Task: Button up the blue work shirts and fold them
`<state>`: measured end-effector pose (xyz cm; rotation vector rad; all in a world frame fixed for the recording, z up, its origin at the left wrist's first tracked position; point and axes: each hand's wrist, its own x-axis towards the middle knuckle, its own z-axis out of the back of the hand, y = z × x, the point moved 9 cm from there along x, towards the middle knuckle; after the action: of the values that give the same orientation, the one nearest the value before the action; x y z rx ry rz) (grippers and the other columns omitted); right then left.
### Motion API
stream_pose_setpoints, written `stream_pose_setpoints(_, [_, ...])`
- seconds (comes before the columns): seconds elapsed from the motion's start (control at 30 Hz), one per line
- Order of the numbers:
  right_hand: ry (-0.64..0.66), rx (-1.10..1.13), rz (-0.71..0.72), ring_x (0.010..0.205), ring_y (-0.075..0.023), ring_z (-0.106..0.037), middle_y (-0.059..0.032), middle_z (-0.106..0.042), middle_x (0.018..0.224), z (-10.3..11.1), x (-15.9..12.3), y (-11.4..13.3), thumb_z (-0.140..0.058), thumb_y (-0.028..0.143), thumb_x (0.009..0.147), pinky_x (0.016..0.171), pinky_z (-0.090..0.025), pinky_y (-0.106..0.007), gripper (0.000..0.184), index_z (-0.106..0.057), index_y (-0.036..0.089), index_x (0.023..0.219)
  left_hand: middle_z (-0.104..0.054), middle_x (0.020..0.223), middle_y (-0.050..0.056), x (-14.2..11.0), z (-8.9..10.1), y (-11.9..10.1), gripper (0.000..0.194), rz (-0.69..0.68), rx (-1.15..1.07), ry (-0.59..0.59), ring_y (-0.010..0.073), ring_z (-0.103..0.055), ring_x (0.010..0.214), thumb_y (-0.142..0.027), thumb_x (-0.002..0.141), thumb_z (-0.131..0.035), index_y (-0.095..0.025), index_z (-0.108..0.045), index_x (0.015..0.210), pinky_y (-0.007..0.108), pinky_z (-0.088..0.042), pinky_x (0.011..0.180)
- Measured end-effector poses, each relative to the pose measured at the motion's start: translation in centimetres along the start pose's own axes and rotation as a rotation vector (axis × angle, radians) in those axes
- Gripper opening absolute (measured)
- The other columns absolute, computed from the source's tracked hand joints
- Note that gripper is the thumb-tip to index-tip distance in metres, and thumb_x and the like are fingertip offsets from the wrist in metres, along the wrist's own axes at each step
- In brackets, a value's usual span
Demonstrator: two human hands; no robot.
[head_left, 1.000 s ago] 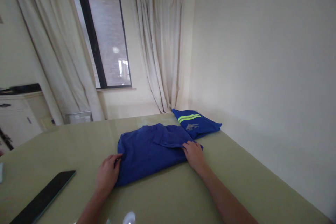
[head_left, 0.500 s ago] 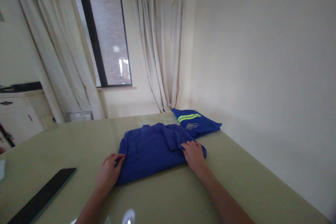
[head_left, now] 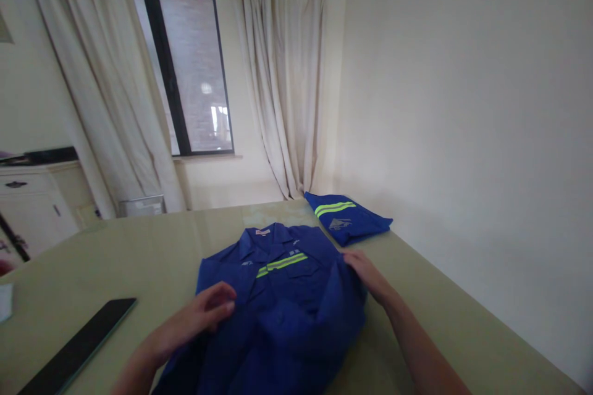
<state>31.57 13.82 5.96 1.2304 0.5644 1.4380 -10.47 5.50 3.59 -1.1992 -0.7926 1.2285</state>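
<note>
A blue work jacket (head_left: 278,296) with a collar and a yellow-green reflective stripe across the chest lies partly spread out, front side up. Its collar points away from me, and its lower part bunches up toward me, slightly blurred. My left hand (head_left: 206,311) hovers at the jacket's left side, thumb and fingers curved and apart with nothing seen between them. At the right edge my right hand (head_left: 365,268) pinches the jacket's cloth near the sleeve, which stands up in a fold. The tips of those fingers are partly hidden by fabric.
A second blue garment (head_left: 347,219), folded and with a reflective stripe, lies behind at the table's right edge. A long black flat object (head_left: 76,349) rests at the left of the greenish table (head_left: 152,259). The wall (head_left: 463,136) borders the right side.
The folded jacket has been opened out toward me, so its collar and striped chest now show. My left hand has come off its left edge; my right hand has shifted slightly right with the cloth.
</note>
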Motion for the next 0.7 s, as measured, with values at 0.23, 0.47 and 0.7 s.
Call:
stream_pose_setpoints(0.23, [0.460,-0.522,0.192,0.083,-0.0212,-0.067,-0.0048,-0.076,0.084,-8.3,-3.6,1.7,-0.048,0.027,0.089,0.080,-0.046,-0.030,0.029,-0.071,0.024,0.072,-0.067,0.124,0.007,0.7,-2.6,0.6,0.086,-0.157,0.484,-0.044,0.0385,-0.057,0.124,-0.029,0.043,-0.094,-0.038,-0.070,0.125,0.051,-0.037,0.114])
stream_pose_setpoints(0.47, [0.304,-0.392,0.198,0.120,-0.0265,-0.063,-0.0118,-0.069,0.129,-9.1,-2.3,-0.4,-0.042,0.029,0.092,0.105,-0.044,-0.040,0.041,-0.069,0.020,0.122,-0.072,0.123,0.008,3.6,1.8,1.7,0.024,-0.307,0.630,-0.532,0.0323,-0.060,0.122,-0.028,0.080,-0.064,-0.029,-0.076,0.101,0.048,-0.035,0.116])
stream_pose_setpoints(0.7, [0.061,-0.039,0.183,0.097,-0.0247,-0.065,-0.0074,-0.073,0.104,-5.6,-1.6,2.7,-0.041,0.036,0.094,0.088,-0.049,-0.036,0.033,-0.068,0.023,0.107,-0.068,0.120,0.015,4.0,2.4,3.0,0.036,-0.352,0.722,-0.581,0.0315,-0.065,0.115,-0.036,0.084,-0.053,-0.018,-0.063,0.113,0.047,-0.049,0.103])
